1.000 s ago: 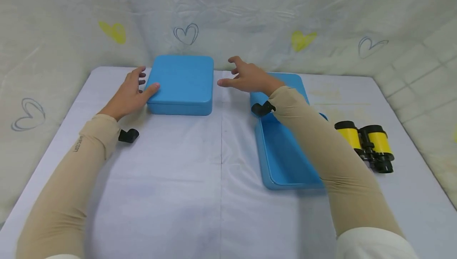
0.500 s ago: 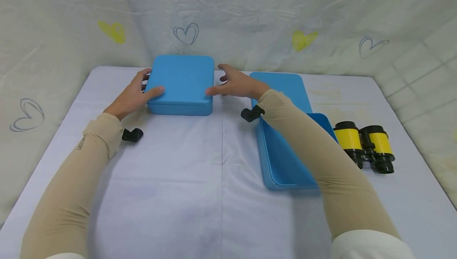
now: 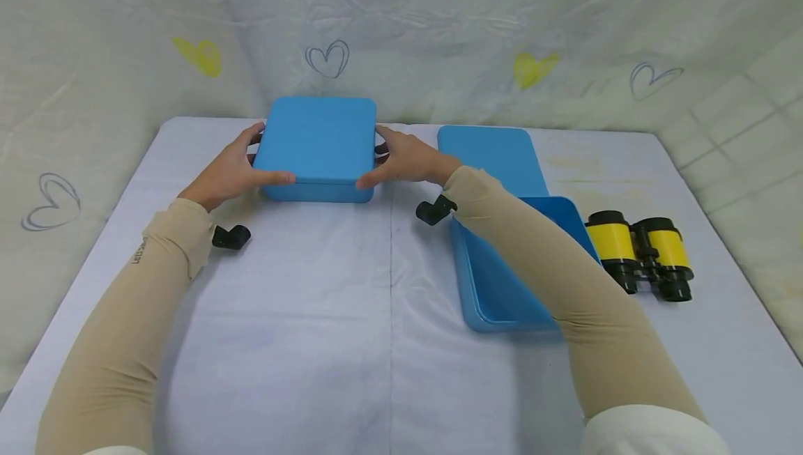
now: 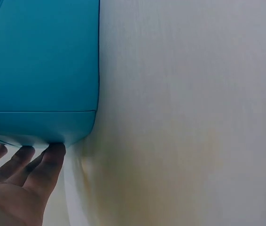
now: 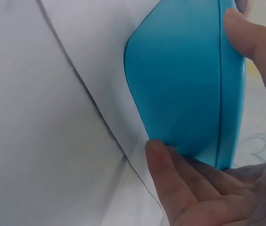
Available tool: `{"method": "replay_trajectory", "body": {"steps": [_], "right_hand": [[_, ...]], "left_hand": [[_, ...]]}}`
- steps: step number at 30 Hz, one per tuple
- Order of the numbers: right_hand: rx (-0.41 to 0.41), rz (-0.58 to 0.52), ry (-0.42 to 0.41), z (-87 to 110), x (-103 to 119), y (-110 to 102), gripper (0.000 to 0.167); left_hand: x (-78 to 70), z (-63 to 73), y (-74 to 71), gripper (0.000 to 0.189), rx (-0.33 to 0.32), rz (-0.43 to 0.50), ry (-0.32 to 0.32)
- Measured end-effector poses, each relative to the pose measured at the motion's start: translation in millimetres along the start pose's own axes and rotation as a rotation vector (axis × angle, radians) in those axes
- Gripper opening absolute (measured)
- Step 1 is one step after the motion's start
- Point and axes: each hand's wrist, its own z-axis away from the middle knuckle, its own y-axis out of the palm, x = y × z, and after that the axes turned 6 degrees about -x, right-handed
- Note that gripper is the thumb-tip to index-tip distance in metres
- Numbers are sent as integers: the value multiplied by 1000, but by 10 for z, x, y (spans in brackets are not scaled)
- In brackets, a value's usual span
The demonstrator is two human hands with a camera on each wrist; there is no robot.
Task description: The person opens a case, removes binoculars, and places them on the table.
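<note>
A lidded blue box (image 3: 320,138) stands at the back of the table, left of centre, against the backdrop. At its left side my left hand (image 3: 228,171) grips it, the thumb along the lid's front edge and the fingers on the side wall. My right hand (image 3: 410,157) holds the right side, with its thumb at the front right corner. In the right wrist view the thumb (image 5: 250,35) presses on the lid's edge while the fingers (image 5: 166,174) touch the side wall. The left wrist view has the left fingertips (image 4: 53,153) against the box's side.
To the right, under my right forearm, is an uncovered blue box (image 3: 502,288). A flat blue lid (image 3: 495,155) lies behind it. Yellow and black binoculars (image 3: 668,253) lie at the far right of the white-covered table (image 3: 301,343).
My right hand has moved left and down from beyond the box's right side to take hold of its corner. The left thumb has slid a little right along the front edge.
</note>
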Motion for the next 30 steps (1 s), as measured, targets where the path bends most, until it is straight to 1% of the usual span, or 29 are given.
{"method": "replay_trajectory", "body": {"steps": [9, 15, 18, 25, 30], "right_hand": [[4, -88, 45, 24, 48, 58, 130], [-1, -210, 88, 32, 74, 145, 123], [-11, -249, 102, 46, 88, 185, 121], [-22, -275, 110, 86, 117, 245, 123], [-35, -294, 119, 157, 134, 294, 124]], "left_hand": [[16, 19, -30, 126, 4, -57, -23], [30, 28, -20, 126, 9, -48, -21], [40, 42, -14, 125, 8, -43, -14], [62, 82, -7, 124, 12, -61, -6], [81, 146, -2, 125, 16, -68, -15]]}}
